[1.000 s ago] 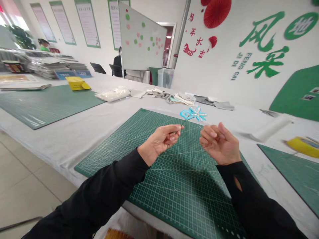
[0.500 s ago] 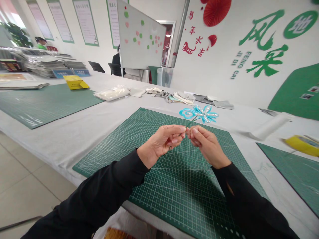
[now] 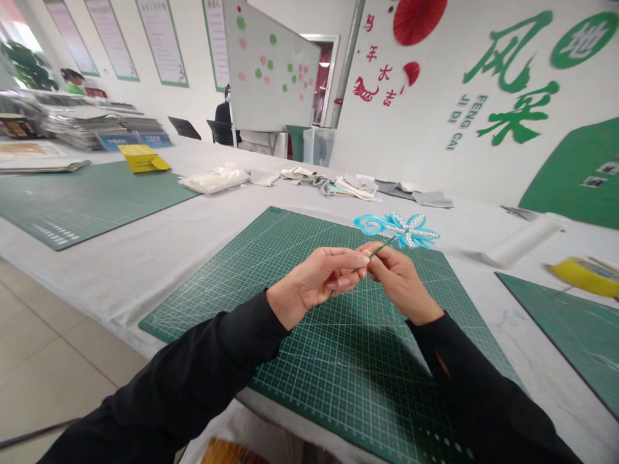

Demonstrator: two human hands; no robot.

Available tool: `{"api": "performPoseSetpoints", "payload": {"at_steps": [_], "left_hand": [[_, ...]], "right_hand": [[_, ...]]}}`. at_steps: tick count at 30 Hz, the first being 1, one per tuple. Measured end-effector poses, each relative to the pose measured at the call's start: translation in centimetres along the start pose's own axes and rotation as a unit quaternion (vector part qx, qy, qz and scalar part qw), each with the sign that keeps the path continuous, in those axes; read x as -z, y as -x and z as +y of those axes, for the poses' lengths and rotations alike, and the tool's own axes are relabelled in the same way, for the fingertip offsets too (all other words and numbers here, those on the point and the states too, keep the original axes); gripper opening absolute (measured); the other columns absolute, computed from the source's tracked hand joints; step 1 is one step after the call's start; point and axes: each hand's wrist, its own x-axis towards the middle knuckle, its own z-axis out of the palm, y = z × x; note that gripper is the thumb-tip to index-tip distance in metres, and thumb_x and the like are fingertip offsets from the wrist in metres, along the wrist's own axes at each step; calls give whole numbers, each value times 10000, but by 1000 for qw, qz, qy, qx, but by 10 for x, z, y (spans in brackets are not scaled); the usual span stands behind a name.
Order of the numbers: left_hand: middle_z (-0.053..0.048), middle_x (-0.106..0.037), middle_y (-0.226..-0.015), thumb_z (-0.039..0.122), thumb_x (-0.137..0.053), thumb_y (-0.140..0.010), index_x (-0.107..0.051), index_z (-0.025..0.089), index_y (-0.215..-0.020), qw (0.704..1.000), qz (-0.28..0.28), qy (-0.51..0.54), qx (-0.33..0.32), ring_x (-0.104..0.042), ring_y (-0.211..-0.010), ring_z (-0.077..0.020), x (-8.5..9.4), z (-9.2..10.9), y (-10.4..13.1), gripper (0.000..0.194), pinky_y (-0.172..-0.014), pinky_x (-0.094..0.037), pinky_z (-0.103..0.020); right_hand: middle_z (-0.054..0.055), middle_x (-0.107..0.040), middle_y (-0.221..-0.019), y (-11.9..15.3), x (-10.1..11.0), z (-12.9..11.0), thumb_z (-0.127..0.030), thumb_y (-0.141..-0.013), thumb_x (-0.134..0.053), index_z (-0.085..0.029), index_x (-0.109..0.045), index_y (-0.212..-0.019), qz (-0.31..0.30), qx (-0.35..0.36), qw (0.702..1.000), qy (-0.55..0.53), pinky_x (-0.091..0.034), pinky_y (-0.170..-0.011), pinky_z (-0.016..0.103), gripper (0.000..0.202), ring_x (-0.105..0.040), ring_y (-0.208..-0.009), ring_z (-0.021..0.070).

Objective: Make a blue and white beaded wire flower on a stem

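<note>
A light-blue artificial flower with rows of white pearl beads and a curled blue loop is held above the green cutting mat. Its thin green stem slants down to the left. My left hand pinches the lower stem between thumb and fingers. My right hand is closed just right of it, thumb bent and fingers curled behind the stem. Those fingertips are partly hidden, so what they grip cannot be made out. Both hands meet close together, with the blossom above the right one.
A second cutting mat with a yellow packet lies left; another mat and a yellow object lie right. Farther back are a plastic bag, cloth pieces and a white roll. Stacked papers stand far left.
The flower has shifted slightly right and down and its stem tilts more to the right. My right fingers have moved behind the stem, while my left hand keeps its pinch.
</note>
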Motion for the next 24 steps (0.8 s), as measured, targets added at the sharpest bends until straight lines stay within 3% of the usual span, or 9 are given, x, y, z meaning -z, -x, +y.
{"api": "performPoseSetpoints", "payload": {"at_steps": [6,11,18,24], "left_hand": [[4,-547,-653,222,-685,-739,-616,74,-682,1000,2,-1,14,-361,-410,17,0,0,1,173,-370,-190,-143],[14,-529,-606,225,-702,-725,-621,75,-660,1000,12,-12,23,-368,-404,10,-3,0,2,182,-371,-190,-145],[30,-480,-516,210,-677,-746,-620,76,-625,999,5,-11,41,-341,-375,4,-6,-1,2,190,-346,-189,-143],[-4,-540,-627,206,-686,-735,-622,66,-649,998,-5,-1,66,-364,-389,14,-4,-1,2,176,-337,-161,-139]], "right_hand": [[2,-618,-761,-2,-1,-8,-414,-820,-642,-215,-609,-721,19,18,999,-20,-465,-684,303,225,-573,-680,134],[-6,-595,-706,-2,0,-9,-378,-877,-573,-217,-594,-704,6,38,999,14,-470,-699,309,237,-568,-680,137],[28,-654,-791,-1,1,-10,-419,-836,-621,-221,-639,-714,66,57,993,79,-491,-749,346,233,-606,-776,177],[18,-670,-778,0,-6,-20,-346,-819,-656,-234,-674,-721,94,79,989,88,-496,-696,329,150,-618,-760,168]]}}
